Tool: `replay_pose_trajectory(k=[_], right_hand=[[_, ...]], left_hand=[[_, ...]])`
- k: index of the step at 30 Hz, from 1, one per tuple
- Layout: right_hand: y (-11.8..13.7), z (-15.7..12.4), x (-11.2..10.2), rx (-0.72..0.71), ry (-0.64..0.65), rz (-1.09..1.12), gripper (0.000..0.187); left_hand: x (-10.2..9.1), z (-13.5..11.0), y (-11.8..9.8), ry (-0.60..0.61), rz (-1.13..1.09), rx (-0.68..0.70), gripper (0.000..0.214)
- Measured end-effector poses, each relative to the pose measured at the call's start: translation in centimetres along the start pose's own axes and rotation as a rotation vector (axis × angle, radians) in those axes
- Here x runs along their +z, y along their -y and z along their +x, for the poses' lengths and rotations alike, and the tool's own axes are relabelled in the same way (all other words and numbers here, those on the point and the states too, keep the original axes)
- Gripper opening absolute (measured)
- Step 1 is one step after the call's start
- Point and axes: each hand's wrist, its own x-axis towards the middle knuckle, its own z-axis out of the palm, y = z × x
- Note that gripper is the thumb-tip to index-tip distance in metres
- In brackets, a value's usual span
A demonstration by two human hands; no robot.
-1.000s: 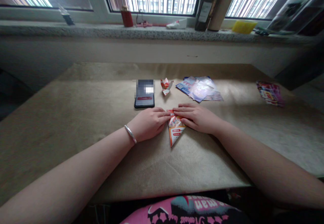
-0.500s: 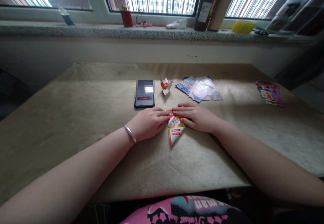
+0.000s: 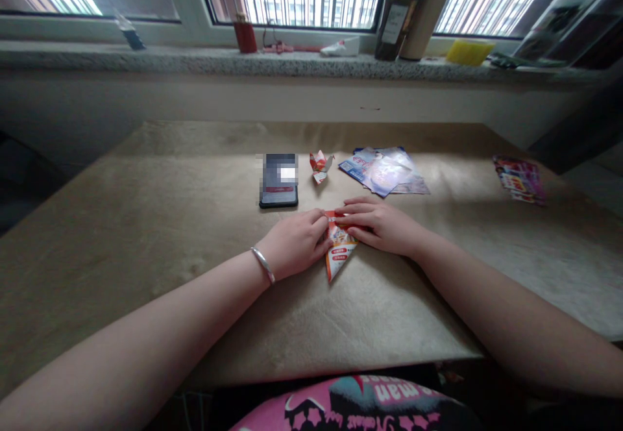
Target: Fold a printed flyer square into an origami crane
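A folded paper triangle (image 3: 339, 254), printed in orange, red and white, lies flat on the tan table (image 3: 146, 223) with its tip toward me. My left hand (image 3: 296, 243), with a silver bangle on the wrist, has its fingers curled and pressing on the triangle's upper left edge. My right hand (image 3: 379, 226) lies flat over the triangle's upper right part, fingers stretched out and pressing it down. A small finished paper figure (image 3: 320, 165) in red and white stands just beyond my hands.
A dark phone (image 3: 278, 181) lies left of the paper figure. Several glossy leaflets (image 3: 384, 170) are spread behind my right hand, and another leaflet (image 3: 518, 179) lies far right. The stone windowsill (image 3: 195, 60) holds a red cup (image 3: 244, 34), a jar (image 3: 396, 21) and a yellow box (image 3: 468, 51).
My left hand has shifted a little right and toward me, its fingers curling more against the triangle's left edge. My right hand stays pressed on the paper.
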Motion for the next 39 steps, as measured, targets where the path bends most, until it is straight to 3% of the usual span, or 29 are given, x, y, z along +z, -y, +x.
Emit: replay_pose_trajectory(k=[9,24,39], right_hand=[[1.1,0.2,-0.5,0.014,-0.022,-0.069,0.021],[1.3,-0.1,-1.5,0.038,0.069,-0.047,0.014],[0.7,-0.2,-1.6,0.192,0.108,0.029,0.004]], left_hand=[[0.7,-0.2,0.4,-0.044,-0.013,0.069,0.035],[0.2,-0.3,-0.2,-0.021,-0.009,0.027,0.042],[0.4,-0.4,-0.4,-0.031,0.033,0.043,0.056]])
